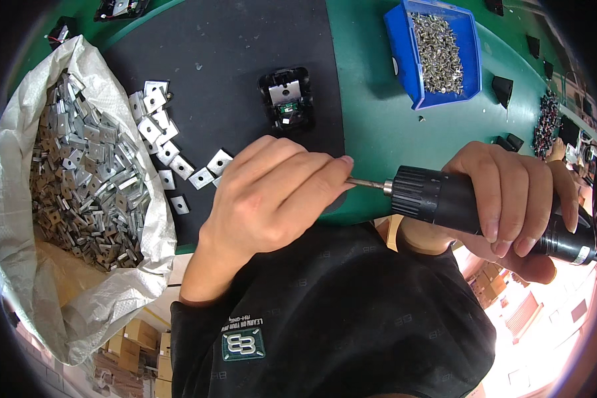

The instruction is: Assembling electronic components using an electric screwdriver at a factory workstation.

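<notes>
Our right grip (511, 199) wraps the black screwdriver (438, 199), our left grip (272, 196) pinches the bit (370, 183) near its tip, seemingly to steady it; the very end is hidden. Ahead, the black case (308, 99) lies open on the mat (225, 73), handily near our left.

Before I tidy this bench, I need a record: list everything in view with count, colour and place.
Table: one, green, upper half
Mat: one, black, on the table
Sack: one, white, left
Metal plates: many, silver, in the sack
Loose plates: over a dozen, silver, beside the sack
Housing: one, black, on the mat
Circuit board: one, green, in the housing
Bin: one, blue, upper right
Screws: many, silver, in the bin
Small parts: several, black, far right
Boxes: several, brown, mostly lower left
Power screwdriver: one, black, right of centre
Shirt: one, black, lower middle
Left hand: one, bare, by the screwdriver's tip
Right hand: one, bare, around the screwdriver
</notes>
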The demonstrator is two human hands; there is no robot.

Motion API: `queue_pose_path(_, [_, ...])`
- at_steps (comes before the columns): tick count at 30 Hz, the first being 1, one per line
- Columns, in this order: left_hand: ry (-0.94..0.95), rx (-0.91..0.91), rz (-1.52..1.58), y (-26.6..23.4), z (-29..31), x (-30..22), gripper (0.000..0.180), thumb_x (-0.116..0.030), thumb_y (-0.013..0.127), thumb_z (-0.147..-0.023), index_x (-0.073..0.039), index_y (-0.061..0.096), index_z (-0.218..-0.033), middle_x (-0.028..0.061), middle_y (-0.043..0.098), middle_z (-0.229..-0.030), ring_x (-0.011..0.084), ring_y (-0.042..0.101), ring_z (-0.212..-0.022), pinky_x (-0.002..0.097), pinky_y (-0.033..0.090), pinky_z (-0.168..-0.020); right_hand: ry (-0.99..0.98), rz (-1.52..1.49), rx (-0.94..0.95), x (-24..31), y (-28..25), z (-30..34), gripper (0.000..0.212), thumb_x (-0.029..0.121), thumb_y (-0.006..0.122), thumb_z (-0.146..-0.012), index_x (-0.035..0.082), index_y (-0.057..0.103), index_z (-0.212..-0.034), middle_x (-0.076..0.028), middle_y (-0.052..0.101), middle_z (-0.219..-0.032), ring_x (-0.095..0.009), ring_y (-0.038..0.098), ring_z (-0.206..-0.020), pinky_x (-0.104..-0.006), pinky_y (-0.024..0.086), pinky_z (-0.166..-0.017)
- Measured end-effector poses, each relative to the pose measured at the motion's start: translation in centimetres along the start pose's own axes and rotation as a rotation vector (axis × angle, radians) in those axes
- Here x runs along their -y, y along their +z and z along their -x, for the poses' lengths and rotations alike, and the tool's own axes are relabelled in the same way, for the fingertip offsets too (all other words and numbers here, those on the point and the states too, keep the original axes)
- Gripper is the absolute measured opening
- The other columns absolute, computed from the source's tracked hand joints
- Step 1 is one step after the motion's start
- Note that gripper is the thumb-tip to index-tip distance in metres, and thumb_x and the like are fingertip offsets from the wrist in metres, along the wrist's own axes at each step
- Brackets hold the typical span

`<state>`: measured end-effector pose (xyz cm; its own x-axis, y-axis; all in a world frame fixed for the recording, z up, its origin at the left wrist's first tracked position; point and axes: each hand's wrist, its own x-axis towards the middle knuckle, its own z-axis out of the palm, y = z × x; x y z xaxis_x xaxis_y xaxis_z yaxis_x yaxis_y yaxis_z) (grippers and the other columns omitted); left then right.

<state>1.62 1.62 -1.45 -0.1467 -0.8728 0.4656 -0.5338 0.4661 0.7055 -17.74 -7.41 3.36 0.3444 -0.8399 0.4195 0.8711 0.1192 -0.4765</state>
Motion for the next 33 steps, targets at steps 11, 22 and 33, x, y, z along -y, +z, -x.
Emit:
queue_pose_path(11, [-0.050,-0.030,0.045,0.0,0.6,0.1,0.030,-0.018,0.085,-0.062,0.002,0.072,-0.081,0.0074,0.067,-0.069,0.0202,0.063,-0.061,0.0285,0.048,-0.054,0.026,-0.009,0.040,-0.3,0.0,0.1,0.041,0.014,0.087,-0.073,0.011,0.059,-0.104,-0.001,0.064,-0.073,-0.014,0.066,-0.065,-0.0266,0.056,-0.068])
queue_pose_path(22, [-0.012,-0.122,-0.173,-2.4,0.2,1.2,0.077,-0.055,0.084,-0.060,0.001,0.065,-0.109,0.0182,0.072,-0.104,0.0279,0.069,-0.088,0.0392,0.051,-0.079,0.027,0.083,0.062,-0.7,-0.2,0.0,0.040,0.018,0.086,-0.074,0.013,0.059,-0.103,0.001,0.063,-0.075,-0.012,0.064,-0.066,-0.0261,0.054,-0.070])
queue_pose_path(33, [-0.325,0.205,-0.185,-1.7,-0.2,4.3,0.080,-0.014,0.086,-0.053,-0.009,0.055,-0.127,0.0077,0.059,-0.124,0.0275,0.055,-0.113,0.0414,0.037,-0.096,-0.049,0.270,-0.059,-1.9,0.3,0.2,0.041,0.021,0.086,-0.073,0.016,0.059,-0.102,0.005,0.061,-0.075,-0.008,0.059,-0.062,-0.0228,0.048,-0.064])
